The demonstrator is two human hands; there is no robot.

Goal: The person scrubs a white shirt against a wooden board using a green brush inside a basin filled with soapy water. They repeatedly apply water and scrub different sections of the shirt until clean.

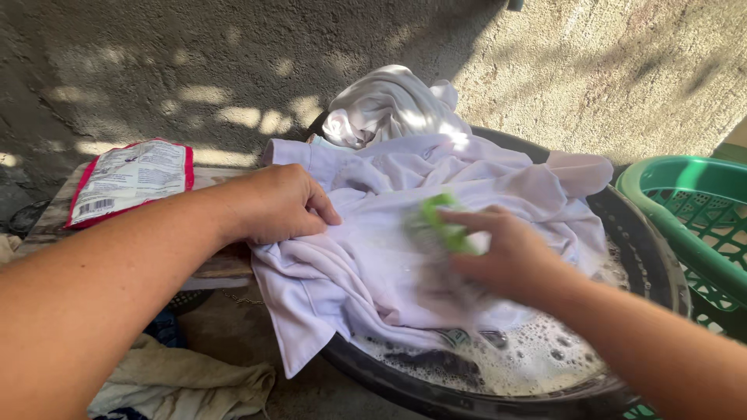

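White shirt (pixel 436 233) being pinned over black basin (pixel 661 257) rim by clenched left hand (pixel 282 204), keeping cloth taut; green scrub brush (pixel 443 222) being gripped by right hand (pixel 506 253).

Head view, looking down, close over basin (pixel 498 397), slightly blurred

Harsh dappled sunlight, glaring white cloth (pixel 436 179) (motion-blurred right hand (pixel 506 253)).

Wooden bench (pixel 222 267), left of the basin (pixel 498 400): a red-edged packet (pixel 128 180) lies flat at its far left end; a white garment (pixel 373 264) drapes over its right edge into the basin.
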